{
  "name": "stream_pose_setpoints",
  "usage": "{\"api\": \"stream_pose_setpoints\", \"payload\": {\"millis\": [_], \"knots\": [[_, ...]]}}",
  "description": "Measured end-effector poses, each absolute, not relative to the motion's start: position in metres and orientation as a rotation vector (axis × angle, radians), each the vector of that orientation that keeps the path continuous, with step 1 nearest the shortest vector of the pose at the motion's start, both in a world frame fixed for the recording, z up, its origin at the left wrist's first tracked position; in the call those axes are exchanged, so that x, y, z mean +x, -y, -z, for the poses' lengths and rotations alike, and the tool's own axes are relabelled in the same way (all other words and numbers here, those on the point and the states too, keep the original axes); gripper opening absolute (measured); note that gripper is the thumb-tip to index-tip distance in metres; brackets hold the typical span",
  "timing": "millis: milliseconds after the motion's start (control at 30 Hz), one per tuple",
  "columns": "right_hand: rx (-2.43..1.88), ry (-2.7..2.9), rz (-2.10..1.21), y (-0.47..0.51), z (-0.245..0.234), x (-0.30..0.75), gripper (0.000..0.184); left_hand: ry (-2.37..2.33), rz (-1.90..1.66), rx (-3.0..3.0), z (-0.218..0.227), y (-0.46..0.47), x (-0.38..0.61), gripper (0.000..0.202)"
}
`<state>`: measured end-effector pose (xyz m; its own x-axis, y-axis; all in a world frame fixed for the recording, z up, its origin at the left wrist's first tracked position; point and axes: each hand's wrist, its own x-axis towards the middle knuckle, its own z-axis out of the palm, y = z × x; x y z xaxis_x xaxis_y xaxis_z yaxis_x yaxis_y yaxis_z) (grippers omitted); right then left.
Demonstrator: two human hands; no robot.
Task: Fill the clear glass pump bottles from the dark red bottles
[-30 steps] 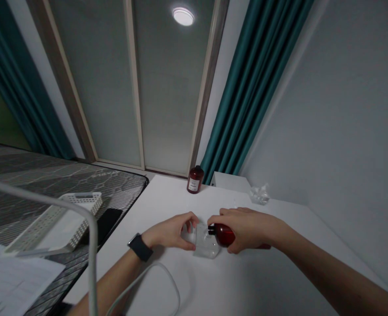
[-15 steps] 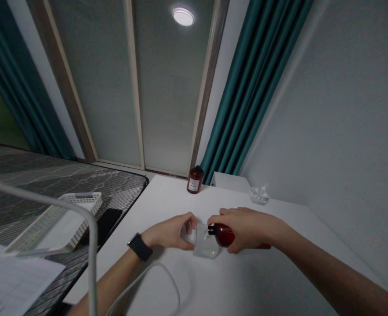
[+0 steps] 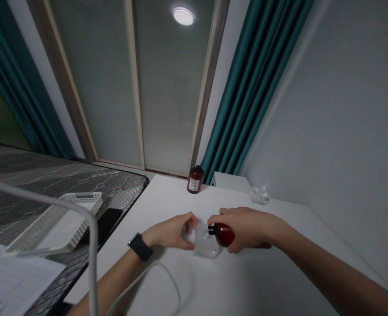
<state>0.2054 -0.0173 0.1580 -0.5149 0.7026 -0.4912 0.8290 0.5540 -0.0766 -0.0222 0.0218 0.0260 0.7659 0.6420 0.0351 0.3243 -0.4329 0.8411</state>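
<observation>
My left hand [image 3: 169,231] grips a clear plastic container [image 3: 207,248] from its left side, holding it low over the white table [image 3: 161,202]. My right hand [image 3: 248,229] is wrapped around a dark red bottle [image 3: 225,235] lying tilted on its side. The bottle's black tip [image 3: 211,229] touches or overlaps the container's upper left part, though I cannot tell whether it is inside. My right hand hides most of the bottle. A second dark red bottle [image 3: 195,180] with a white label stands upright at the table's far edge.
A white perforated basket [image 3: 53,228] and a black phone [image 3: 104,224] lie on a grey patterned surface to the left, with papers [image 3: 12,281] in front. A white cable [image 3: 147,281] curves across the table. Crumpled clear plastic [image 3: 259,194] lies far right, against the wall.
</observation>
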Motion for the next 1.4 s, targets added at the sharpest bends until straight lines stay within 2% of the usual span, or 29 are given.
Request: {"api": "stream_pose_setpoints", "payload": {"millis": [1400], "knots": [[1.227,-2.362,0.402,0.0132,-0.1611,0.2014,0.055,-0.755,-0.418,2.072,-0.0242,-0.0221,-0.022,0.05]]}}
